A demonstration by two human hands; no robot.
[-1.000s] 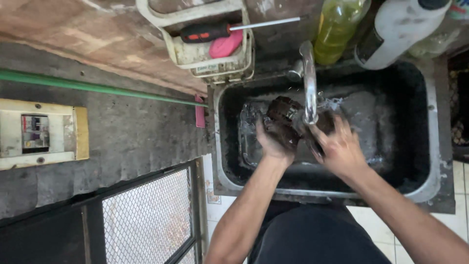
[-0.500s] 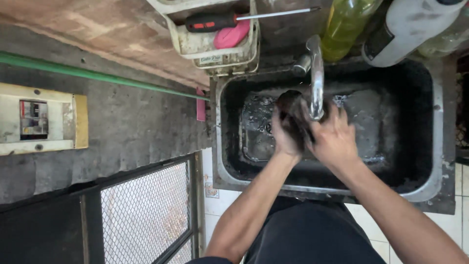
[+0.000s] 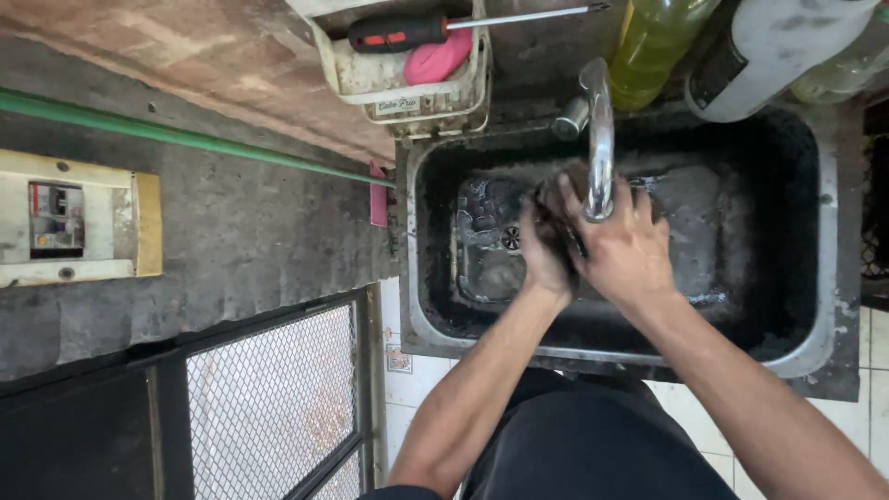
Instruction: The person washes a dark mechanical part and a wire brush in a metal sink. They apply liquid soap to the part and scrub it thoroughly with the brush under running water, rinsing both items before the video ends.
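Both my hands are together under the metal tap (image 3: pixel 600 139) inside a grimy black sink (image 3: pixel 414 278). My left hand (image 3: pixel 544 252) cups a dark, wet, roundish object (image 3: pixel 558 206), only a sliver of which shows. My right hand (image 3: pixel 628 248) lies over the object from the right, fingers slightly spread and pressed against the left hand. The tap's spout crosses in front of my right fingers. The drain (image 3: pixel 510 238) sits just left of my hands in the wet sink floor.
A dirty white plastic basket (image 3: pixel 407 93) behind the sink holds a red-and-black screwdriver (image 3: pixel 407 32) and a pink soap (image 3: pixel 437 57). A yellow-green bottle (image 3: pixel 653 42) and a white bottle (image 3: pixel 769 51) stand at the back right. A breaker box (image 3: pixel 69 218), green pipe (image 3: pixel 185 139) and mesh door (image 3: pixel 269 407) are left.
My hands have closed together over the dark object, which showed more a second ago. The view has shifted slightly, so the sink sits a little lower in frame.
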